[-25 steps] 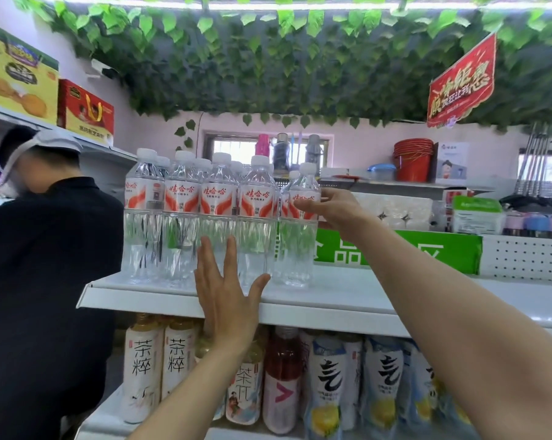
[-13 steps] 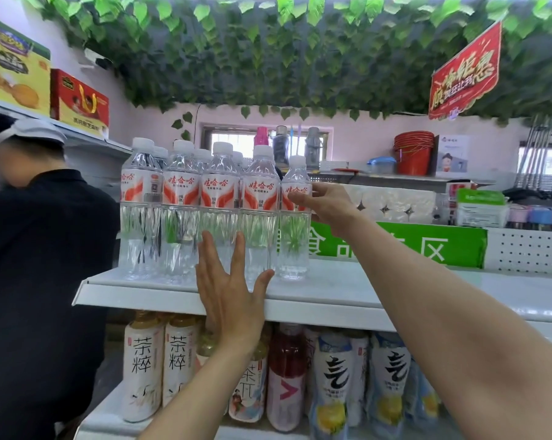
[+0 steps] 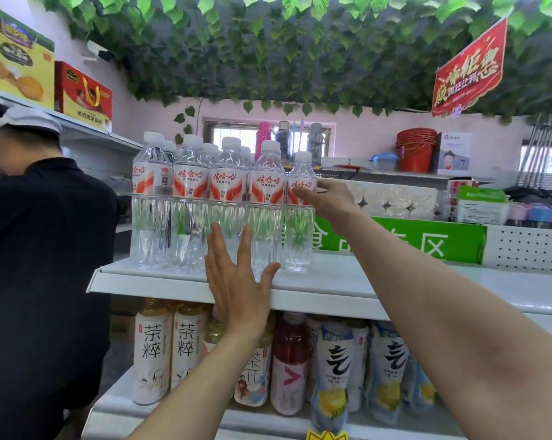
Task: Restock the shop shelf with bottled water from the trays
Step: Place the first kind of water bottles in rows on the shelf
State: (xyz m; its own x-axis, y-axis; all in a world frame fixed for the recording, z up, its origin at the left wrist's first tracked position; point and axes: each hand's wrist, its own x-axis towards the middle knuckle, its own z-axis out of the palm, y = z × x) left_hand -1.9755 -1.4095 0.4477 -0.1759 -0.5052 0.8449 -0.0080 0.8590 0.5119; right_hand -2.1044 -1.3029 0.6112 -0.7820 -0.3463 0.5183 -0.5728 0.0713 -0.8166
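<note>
Several clear water bottles with red-and-white labels stand in rows at the left end of the white top shelf (image 3: 347, 281). My right hand (image 3: 327, 198) grips the rightmost bottle (image 3: 300, 217) at its label, fingers curled round its right side. My left hand (image 3: 236, 277) is held flat with straight fingers against the lower part of the front-row bottles (image 3: 227, 201), its palm over the shelf's front edge. No trays are in view.
A person in a black shirt (image 3: 42, 265) stands close on the left. Tea and juice bottles (image 3: 185, 347) fill the lower shelf. A green sign (image 3: 427, 242) and pegboard back the top shelf; red buckets (image 3: 416, 150) stand behind. Leaves hang overhead.
The rightmost bottle has been slid left, closing up against the row. My left hand stays flat against the front bottles.
</note>
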